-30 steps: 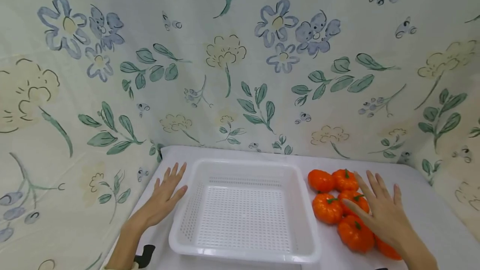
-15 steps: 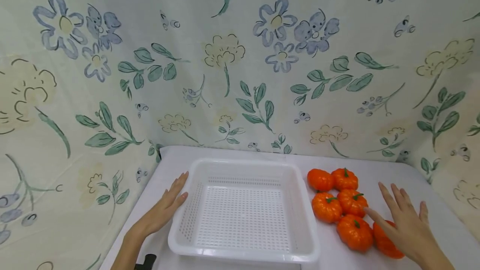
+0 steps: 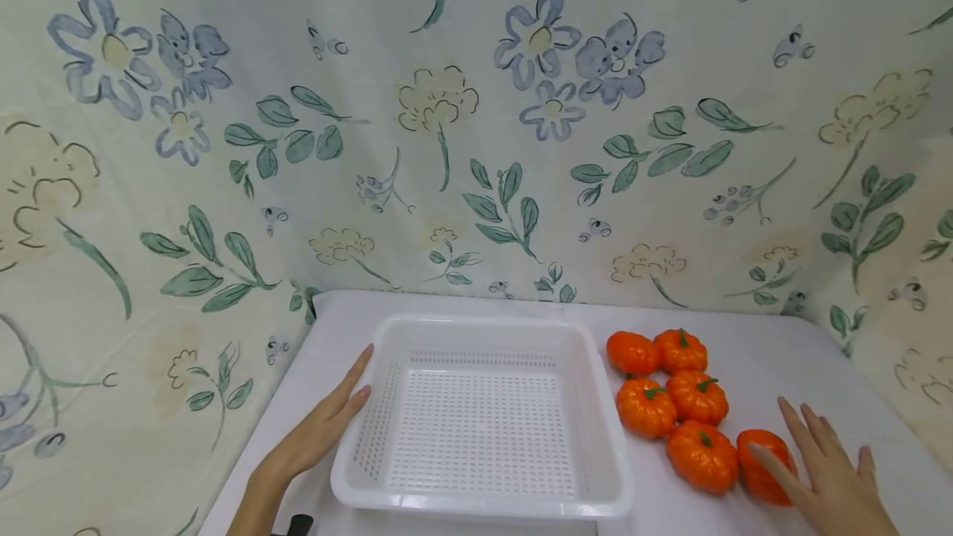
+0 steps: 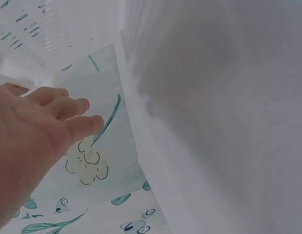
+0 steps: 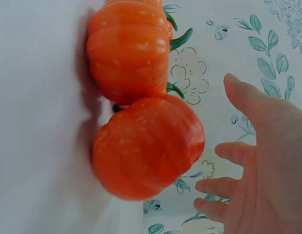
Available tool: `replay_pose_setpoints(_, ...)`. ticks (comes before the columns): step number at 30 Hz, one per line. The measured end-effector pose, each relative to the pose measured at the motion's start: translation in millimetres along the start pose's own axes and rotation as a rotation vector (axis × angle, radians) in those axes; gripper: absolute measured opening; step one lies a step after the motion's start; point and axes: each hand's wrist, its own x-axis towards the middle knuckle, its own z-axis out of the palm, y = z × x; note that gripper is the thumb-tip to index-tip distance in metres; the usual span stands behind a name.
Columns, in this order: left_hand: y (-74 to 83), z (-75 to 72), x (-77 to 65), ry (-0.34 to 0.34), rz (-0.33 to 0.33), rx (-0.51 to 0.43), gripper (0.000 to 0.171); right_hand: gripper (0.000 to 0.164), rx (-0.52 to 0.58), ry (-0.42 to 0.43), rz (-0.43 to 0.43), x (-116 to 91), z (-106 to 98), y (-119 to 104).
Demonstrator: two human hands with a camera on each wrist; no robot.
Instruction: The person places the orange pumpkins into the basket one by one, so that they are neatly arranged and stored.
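A white perforated plastic basket point(image 3: 484, 503) sits in the middle of the white-covered table. Along its left side lies my left hand point(image 3: 316, 433), fingers straight and close to the rim; whether they touch it I cannot tell. To the right of the basket are several small orange pumpkins point(image 3: 646, 409) with green stems. My right hand point(image 3: 834, 474) hovers at the nearest-right pumpkin point(image 3: 761, 466), its fingers spread and its thumb over the pumpkin's right part. In the right wrist view a gap shows between that pumpkin point(image 5: 148, 148) and the hand point(image 5: 268, 161), which holds nothing.
Floral cloth point(image 3: 447, 147) hangs behind and to the sides of the table. A black object point(image 3: 299, 524) shows partly at the bottom, near my left wrist. A second pumpkin point(image 5: 129, 51) touches the nearest one in the right wrist view.
My right hand has moved right and toward me, from over the pumpkins to the one at the right end. My left hand has come down beside the basket's left rim.
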Motion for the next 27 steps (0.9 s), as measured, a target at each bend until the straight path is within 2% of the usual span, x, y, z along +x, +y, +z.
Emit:
replay_pose_setpoints(9,1.5,5.6,-1.4,-0.001,-0.027,-0.069,0.061,0.114,0.049,-0.072,0.127,-3,12,15)
replay_pose_setpoints(16,3.1,10.4,-0.7,-0.009,-0.018,-0.175,0.060,0.113,0.096,-0.160,0.122,-5,14,21)
replay_pose_setpoints(19,3.7,11.8,0.2,-0.014,-0.020,-0.203,0.060,0.114,0.112,-0.172,0.131,-5,17,23)
replay_pose_setpoints(27,4.7,13.9,0.5,-0.006,-0.068,-0.261,0.060,0.112,0.195,-0.232,0.101,-2,18,25)
